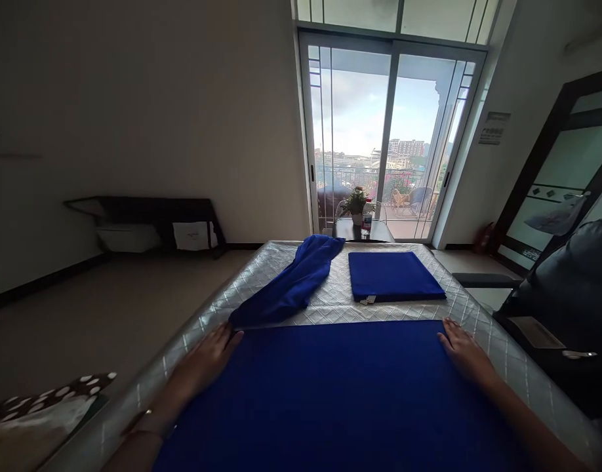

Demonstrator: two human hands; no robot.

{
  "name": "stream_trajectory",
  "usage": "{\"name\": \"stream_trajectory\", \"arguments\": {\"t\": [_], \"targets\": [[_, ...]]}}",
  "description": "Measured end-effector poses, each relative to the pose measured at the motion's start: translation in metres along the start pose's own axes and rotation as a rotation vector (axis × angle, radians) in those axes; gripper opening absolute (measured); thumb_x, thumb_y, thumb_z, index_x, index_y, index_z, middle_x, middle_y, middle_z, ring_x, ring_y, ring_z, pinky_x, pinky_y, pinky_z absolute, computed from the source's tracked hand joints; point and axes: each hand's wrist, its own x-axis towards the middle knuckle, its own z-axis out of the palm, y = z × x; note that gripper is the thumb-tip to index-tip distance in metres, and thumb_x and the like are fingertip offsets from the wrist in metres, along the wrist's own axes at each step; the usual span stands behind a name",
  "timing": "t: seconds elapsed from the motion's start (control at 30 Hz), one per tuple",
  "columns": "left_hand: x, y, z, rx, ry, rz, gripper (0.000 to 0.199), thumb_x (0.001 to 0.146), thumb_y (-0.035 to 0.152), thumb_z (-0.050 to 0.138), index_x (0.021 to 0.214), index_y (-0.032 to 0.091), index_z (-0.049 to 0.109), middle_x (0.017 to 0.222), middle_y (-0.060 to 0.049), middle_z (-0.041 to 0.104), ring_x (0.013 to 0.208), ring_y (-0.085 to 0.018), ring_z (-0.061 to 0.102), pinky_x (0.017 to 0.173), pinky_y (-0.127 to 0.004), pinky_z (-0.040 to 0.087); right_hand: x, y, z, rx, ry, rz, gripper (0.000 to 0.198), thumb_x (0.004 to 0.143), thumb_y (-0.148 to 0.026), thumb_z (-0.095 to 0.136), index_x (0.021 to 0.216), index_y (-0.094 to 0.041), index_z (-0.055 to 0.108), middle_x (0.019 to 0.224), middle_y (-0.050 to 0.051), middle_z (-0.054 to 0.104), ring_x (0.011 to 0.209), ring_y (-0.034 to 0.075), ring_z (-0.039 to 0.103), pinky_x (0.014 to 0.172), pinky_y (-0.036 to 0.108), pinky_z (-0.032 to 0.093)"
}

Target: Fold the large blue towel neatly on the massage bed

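A large blue cloth point(345, 387) lies spread flat in front of me, its far edge running straight between my hands. At its far left corner rests my left hand point(207, 360), fingers out and thumb on the cloth, close to a loose, bunched blue cloth point(296, 282). My right hand point(465, 351) lies at the far right corner with its fingers stretched and thumb apart on the fabric. Beyond, a neatly folded blue cloth point(394, 275) has a small white tag point(368, 300) at its near edge.
All the cloths lie on a silvery quilted mattress point(249, 269). A small dark table point(353, 229) with a potted plant point(357, 204) and a bottle point(366, 217) stands behind it, before glass sliding doors. A black chair point(571, 295) is at right; a polka-dot fabric point(60, 390) at lower left.
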Motion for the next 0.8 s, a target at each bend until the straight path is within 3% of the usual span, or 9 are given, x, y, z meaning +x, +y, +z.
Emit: {"name": "stream_trajectory", "arguments": {"t": [0.1,0.2,0.43,0.57,0.8], "targets": [[-0.001,0.005,-0.005,-0.048,-0.074,-0.035,0.075,0.099,0.059,0.026,0.153,0.009,0.042,0.164,-0.015,0.041,0.153,-0.029,0.037,0.126,-0.051,0.032,0.001,0.001,0.001,-0.004,0.011,-0.008,0.069,0.101,-0.043,0.018,0.160,-0.010,0.030,0.168,0.011,0.031,0.157,0.019,0.022,0.128,0.040,0.021],[-0.002,0.007,-0.007,-0.054,-0.086,-0.051,0.079,0.098,0.061,0.024,0.154,0.007,0.039,0.164,-0.016,0.042,0.154,-0.029,0.035,0.127,-0.052,0.029,0.002,0.002,0.002,-0.008,0.017,-0.009,0.071,0.100,-0.045,0.017,0.159,-0.008,0.032,0.168,0.011,0.032,0.157,0.020,0.023,0.128,0.038,0.021],[-0.002,0.007,-0.004,-0.054,-0.048,-0.020,0.075,0.098,0.058,0.026,0.152,0.009,0.044,0.160,-0.016,0.048,0.152,-0.029,0.038,0.125,-0.053,0.033,0.001,0.001,0.003,-0.004,0.036,-0.005,0.074,0.098,-0.046,0.015,0.160,-0.009,0.032,0.167,0.011,0.035,0.156,0.019,0.023,0.127,0.037,0.022],[-0.004,0.012,-0.007,-0.081,-0.023,-0.023,0.073,0.099,0.059,0.027,0.152,0.012,0.044,0.162,-0.016,0.044,0.151,-0.030,0.040,0.123,-0.052,0.035,-0.002,-0.003,-0.002,0.019,0.030,0.006,0.074,0.097,-0.048,0.016,0.160,-0.010,0.033,0.167,0.010,0.034,0.156,0.020,0.023,0.127,0.038,0.023],[-0.016,0.026,-0.041,-0.047,0.034,-0.036,0.074,0.097,0.060,0.029,0.146,0.009,0.053,0.159,-0.016,0.049,0.151,-0.030,0.041,0.126,-0.050,0.032,-0.013,-0.016,-0.021,-0.027,0.077,-0.007,0.068,0.098,-0.036,0.017,0.156,-0.010,0.041,0.164,0.012,0.041,0.155,0.021,0.026,0.128,0.041,0.021]]}}
